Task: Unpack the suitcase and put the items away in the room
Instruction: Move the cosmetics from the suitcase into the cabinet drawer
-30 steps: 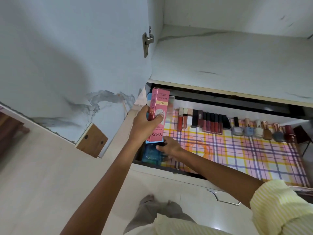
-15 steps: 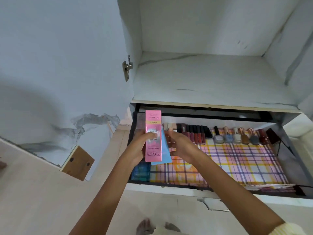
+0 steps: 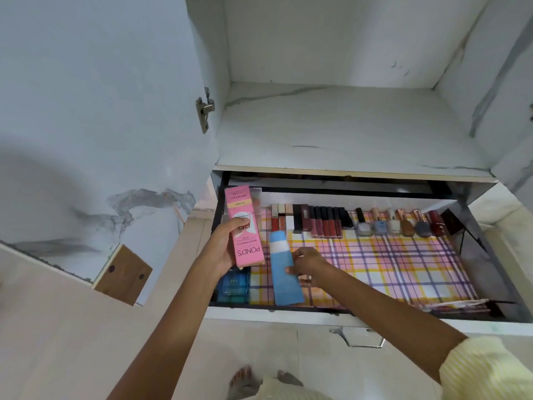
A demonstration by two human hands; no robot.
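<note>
Both arms stretched fwd; L hand (image 3: 220, 251) grips pink box (image 3: 245, 226), R hand (image 3: 311, 267) pinches blue tube (image 3: 284, 284).

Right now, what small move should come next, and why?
Probably the right hand lays the blue tube on the checked liner and lets go: it grips it over a bare patch; the left hand holds the pink box.
</note>
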